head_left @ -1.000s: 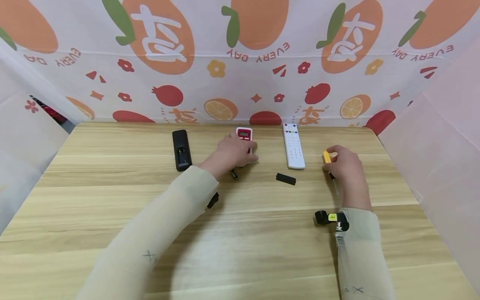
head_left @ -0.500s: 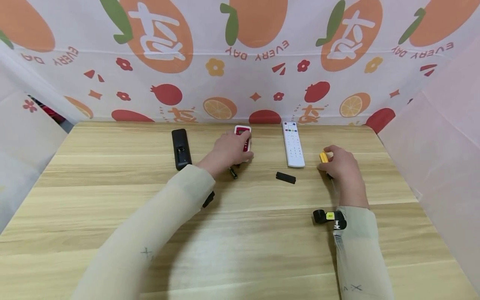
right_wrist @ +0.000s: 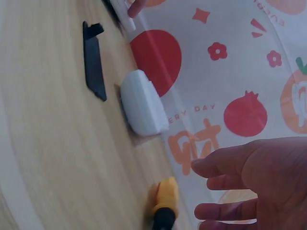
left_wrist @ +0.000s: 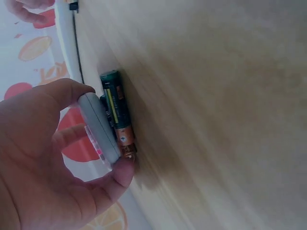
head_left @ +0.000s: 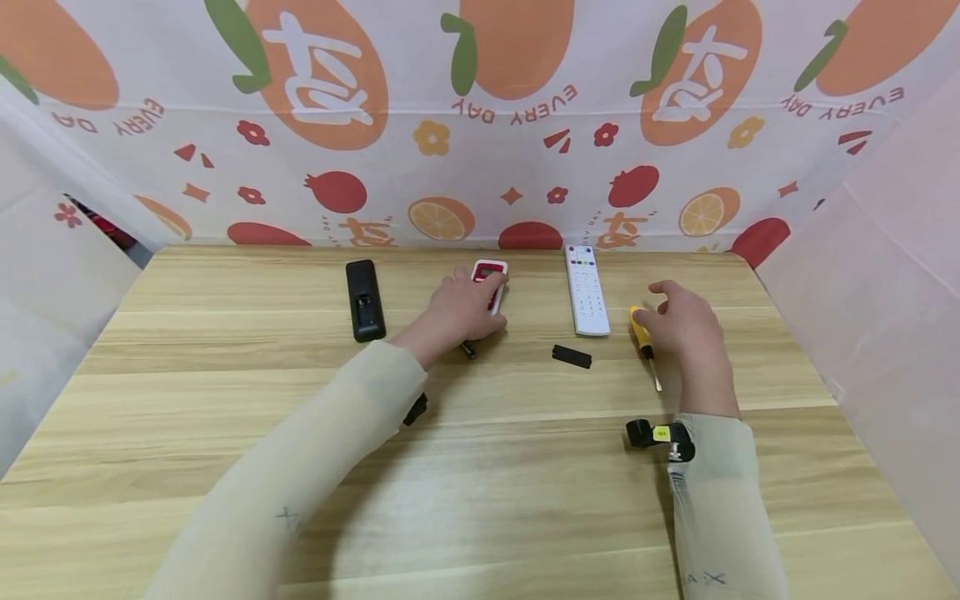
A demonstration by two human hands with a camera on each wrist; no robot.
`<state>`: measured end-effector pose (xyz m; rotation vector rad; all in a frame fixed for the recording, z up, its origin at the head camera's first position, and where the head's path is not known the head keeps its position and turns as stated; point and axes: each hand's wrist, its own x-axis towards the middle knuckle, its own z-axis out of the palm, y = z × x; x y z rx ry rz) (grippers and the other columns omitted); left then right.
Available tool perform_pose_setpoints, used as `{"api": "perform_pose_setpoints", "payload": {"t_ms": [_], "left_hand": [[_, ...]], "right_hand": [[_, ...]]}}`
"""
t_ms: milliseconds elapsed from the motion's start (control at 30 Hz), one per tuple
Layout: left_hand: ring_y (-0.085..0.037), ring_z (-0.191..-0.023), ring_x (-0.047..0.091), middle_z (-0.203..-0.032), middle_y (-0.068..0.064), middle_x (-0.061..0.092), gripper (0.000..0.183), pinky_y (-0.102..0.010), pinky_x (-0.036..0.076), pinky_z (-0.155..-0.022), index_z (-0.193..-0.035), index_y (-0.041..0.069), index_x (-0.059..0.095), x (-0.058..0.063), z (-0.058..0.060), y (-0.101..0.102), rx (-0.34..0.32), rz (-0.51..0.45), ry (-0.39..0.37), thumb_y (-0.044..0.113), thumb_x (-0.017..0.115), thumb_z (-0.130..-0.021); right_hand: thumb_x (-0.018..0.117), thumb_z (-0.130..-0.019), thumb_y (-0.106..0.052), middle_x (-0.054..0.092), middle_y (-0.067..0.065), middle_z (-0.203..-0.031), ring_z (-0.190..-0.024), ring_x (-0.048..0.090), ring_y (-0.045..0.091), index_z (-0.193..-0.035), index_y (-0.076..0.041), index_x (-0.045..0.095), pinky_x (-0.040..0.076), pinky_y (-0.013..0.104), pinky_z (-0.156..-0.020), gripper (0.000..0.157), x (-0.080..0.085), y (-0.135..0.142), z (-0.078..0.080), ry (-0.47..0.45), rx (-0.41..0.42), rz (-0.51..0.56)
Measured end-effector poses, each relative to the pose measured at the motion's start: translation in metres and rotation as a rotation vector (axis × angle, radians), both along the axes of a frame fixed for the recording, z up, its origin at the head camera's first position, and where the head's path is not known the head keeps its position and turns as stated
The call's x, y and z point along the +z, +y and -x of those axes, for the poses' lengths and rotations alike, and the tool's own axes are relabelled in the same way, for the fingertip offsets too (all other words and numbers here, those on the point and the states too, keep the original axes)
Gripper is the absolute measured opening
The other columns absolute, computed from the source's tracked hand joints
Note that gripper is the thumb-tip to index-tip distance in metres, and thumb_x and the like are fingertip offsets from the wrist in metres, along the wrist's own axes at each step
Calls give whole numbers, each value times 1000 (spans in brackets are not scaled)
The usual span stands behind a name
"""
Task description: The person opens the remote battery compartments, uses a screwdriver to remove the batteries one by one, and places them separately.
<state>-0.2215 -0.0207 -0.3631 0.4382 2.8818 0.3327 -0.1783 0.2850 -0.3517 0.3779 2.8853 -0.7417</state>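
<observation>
In the head view my left hand [head_left: 461, 310] holds a small red-and-white handheld device [head_left: 491, 267] with a little screen, near the table's back edge. The left wrist view shows the device [left_wrist: 100, 125] on its side, its edges pinched between thumb and fingers. A green-and-copper battery [left_wrist: 116, 108] lies close against its back, with another dark shape partly hidden behind. My right hand [head_left: 688, 327], its fingers spread, is beside a screwdriver [head_left: 641, 335] with a yellow handle. In the right wrist view the screwdriver [right_wrist: 167, 195] lies on the table, apart from the fingers.
A white remote control [head_left: 587, 293] lies between the hands, with a black flat cover [head_left: 572, 357] in front of it. Left of my left hand is a black remote control [head_left: 365, 302], its back facing up. A fruit-print curtain [head_left: 442, 183] hangs behind the table [head_left: 525, 500].
My right hand has let go of the yellow screwdriver handle; the screwdriver now lies slightly further left with its shaft exposed. My left hand stays at the red-and-white device, shifting only slightly.
</observation>
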Motion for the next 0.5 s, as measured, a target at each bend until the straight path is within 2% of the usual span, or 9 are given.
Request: {"api": "perform_pose_setpoints", "payload": {"t_ms": [100,233,367,500], "left_hand": [[-36,-100,49,-123,-27,45,67,-44,49,-79,-151,30,35,0,-1,-5,2,-64,-16,40,61,-90],[-35,-98,50,-119,-26,44,70,-43,47,-75,-154,29,29,4,-5,-14,4,-204,-87,39,57,-90],[-33,-98,50,-128,-25,45,74,-38,48,-72,-159,24,20,11,-9,-24,-8,-433,-193,33,54,-94],[-32,-104,52,-144,-24,39,72,-37,49,-75,-161,22,10,16,-12,-35,-13,-706,-318,26,49,-100]], "right_hand": [[62,-96,-38,52,25,-134,-111,50,42,-151,-14,41,48,56,-88,64,3,-3,0,22,4,0],[63,-95,-36,53,24,-134,-112,50,42,-150,-15,42,49,55,-88,62,7,-6,0,52,8,-2],[63,-95,-35,54,23,-133,-113,50,42,-147,-14,45,47,57,-90,59,10,-11,-2,96,45,-18],[62,-96,-32,56,20,-133,-118,51,40,-144,-13,50,45,58,-95,53,13,-24,-2,170,143,16]]}}
